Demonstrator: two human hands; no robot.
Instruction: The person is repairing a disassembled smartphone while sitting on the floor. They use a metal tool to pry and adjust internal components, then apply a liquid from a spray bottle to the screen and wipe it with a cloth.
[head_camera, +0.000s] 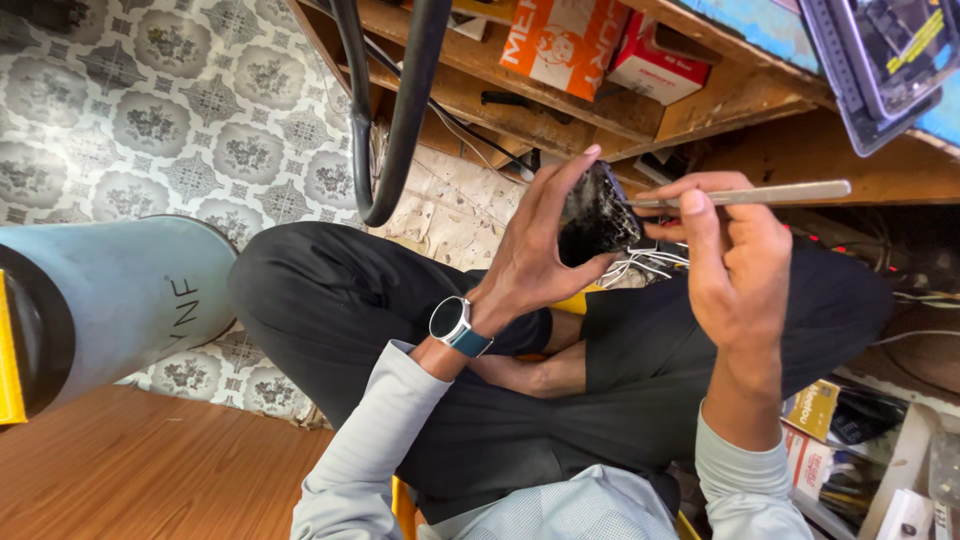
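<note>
My left hand (535, 245) grips a small dark object with a cracked, shiny face (598, 212), held upright between thumb and fingers above my crossed legs. A watch with a blue strap (455, 326) sits on that wrist. My right hand (735, 265) holds a slim metal tool (750, 194) like a pen, its tip touching the right edge of the dark object. Thin white wires (645, 265) hang just below the object.
A wooden shelf (560, 110) with orange and red boxes (565, 40) runs overhead. A black curved tube (395, 130) hangs at left. A pale blue cylinder (120, 300) lies on the patterned floor. Small boxes and clutter (850, 450) sit at lower right.
</note>
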